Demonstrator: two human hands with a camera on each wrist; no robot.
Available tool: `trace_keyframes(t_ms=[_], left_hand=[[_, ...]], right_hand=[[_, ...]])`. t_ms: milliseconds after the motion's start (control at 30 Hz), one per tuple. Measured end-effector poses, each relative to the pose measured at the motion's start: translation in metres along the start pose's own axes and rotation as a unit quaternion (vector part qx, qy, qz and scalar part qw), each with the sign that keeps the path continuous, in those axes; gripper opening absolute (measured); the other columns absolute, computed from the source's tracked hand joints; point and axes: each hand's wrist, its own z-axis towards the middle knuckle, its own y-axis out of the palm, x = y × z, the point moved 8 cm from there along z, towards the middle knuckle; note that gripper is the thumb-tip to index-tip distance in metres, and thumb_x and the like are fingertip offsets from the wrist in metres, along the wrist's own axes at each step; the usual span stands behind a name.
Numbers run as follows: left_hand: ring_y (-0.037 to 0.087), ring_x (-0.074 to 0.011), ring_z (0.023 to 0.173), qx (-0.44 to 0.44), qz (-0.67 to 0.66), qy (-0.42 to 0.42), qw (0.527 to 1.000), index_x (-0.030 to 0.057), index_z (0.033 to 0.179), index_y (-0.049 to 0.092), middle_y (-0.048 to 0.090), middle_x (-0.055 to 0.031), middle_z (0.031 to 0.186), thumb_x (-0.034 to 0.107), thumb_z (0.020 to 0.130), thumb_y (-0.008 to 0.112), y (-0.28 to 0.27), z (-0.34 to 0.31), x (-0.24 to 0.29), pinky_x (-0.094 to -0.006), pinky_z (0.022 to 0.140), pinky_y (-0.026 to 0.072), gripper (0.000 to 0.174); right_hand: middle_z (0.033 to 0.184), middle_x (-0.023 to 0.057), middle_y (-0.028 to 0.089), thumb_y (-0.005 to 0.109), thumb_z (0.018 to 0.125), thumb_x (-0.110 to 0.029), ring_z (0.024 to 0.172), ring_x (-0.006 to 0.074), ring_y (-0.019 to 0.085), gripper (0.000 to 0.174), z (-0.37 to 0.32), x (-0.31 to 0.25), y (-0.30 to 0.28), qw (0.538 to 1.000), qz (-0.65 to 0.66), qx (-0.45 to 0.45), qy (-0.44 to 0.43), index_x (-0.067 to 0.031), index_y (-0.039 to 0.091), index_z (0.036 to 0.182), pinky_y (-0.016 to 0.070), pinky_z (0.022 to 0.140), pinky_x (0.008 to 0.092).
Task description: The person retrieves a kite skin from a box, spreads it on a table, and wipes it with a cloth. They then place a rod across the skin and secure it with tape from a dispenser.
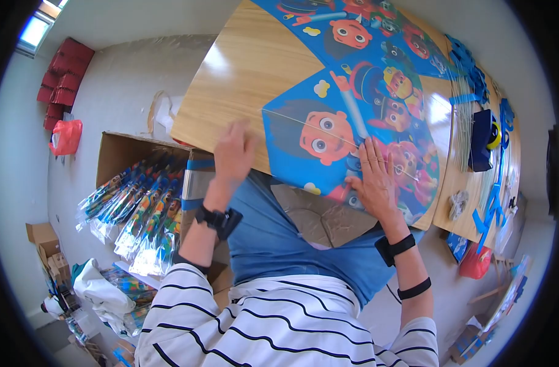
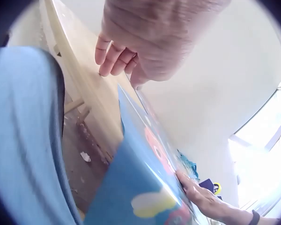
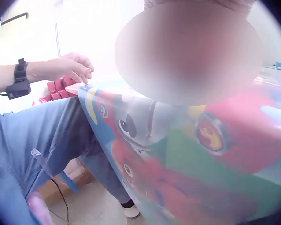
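A blue printed sheet [image 1: 316, 131] with cartoon figures lies over the near edge of the wooden table [image 1: 230, 92], and a thin stick runs across it. The right hand [image 1: 377, 183] rests flat on the sheet, fingers spread; in the left wrist view that hand [image 2: 201, 199] is at the sheet's far side. Over the table's edge, left of the sheet, the left hand [image 1: 233, 156] is raised and touches nothing visible. Its fingers hang loosely bent in the left wrist view [image 2: 119, 56]. A second printed sheet [image 1: 377, 37] lies farther up the table.
A cardboard box [image 1: 117, 156] of wrapped colourful items stands at the left. Thin sticks, blue ribbons [image 1: 490, 211] and a dark blue box [image 1: 480, 140] lie on the table's right part. Red packs [image 1: 65, 73] and a red bag [image 1: 66, 136] are at the far left.
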Motion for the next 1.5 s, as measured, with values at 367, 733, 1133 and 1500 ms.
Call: trace_keyframes(t_ms=[367,733,1133,1500], left_hand=[[0.066,-0.0142,0.078,-0.011,-0.465,-0.392,0.793,0.0012,0.099,0.059,0.066,-0.0067,0.082,0.015,0.085,0.077,0.053,-0.109,-0.004,-0.0281,0.068,0.0544,0.026],[0.068,-0.0174,0.074,-0.162,-0.533,-0.397,0.730,0.0018,0.103,0.063,0.069,-0.0087,0.091,0.015,0.087,0.076,0.056,-0.033,0.005,-0.0303,0.067,0.0560,0.025],[0.065,-0.0078,0.079,-0.134,-0.604,-0.323,0.717,0.0059,0.106,0.069,0.071,-0.0007,0.096,0.014,0.093,0.066,0.066,0.019,0.031,-0.0276,0.068,0.0558,0.015],[0.064,-0.0077,0.089,-0.110,-0.723,-0.158,0.663,0.0023,0.108,0.070,0.071,-0.0011,0.101,0.001,0.082,0.067,0.028,0.015,0.091,-0.0224,0.082,0.0501,0.026]], right_hand=[[0.157,0.0170,0.034,0.063,0.091,-0.039,0.149,0.0308,0.025,0.075,-0.002,0.005,-0.004,0.999,0.024,0.002,-0.026,0.0007,0.037,0.149,0.0157,0.120,0.0558],[0.158,0.0168,0.032,0.051,0.099,-0.043,0.149,0.0318,0.026,0.068,-0.002,0.021,0.003,0.994,0.102,0.004,-0.039,0.0003,0.036,0.149,0.0178,0.118,0.0574],[0.157,0.0177,0.034,0.048,0.102,-0.039,0.148,0.0320,0.027,0.059,-0.005,0.026,-0.002,0.984,0.178,-0.015,-0.010,-0.0020,0.041,0.148,0.0152,0.120,0.0535],[0.138,0.0202,0.056,0.064,0.093,-0.023,0.132,0.0345,0.050,0.049,0.111,-0.046,-0.124,0.951,0.292,0.000,-0.100,0.0012,0.055,0.135,0.0368,0.111,0.0402]])
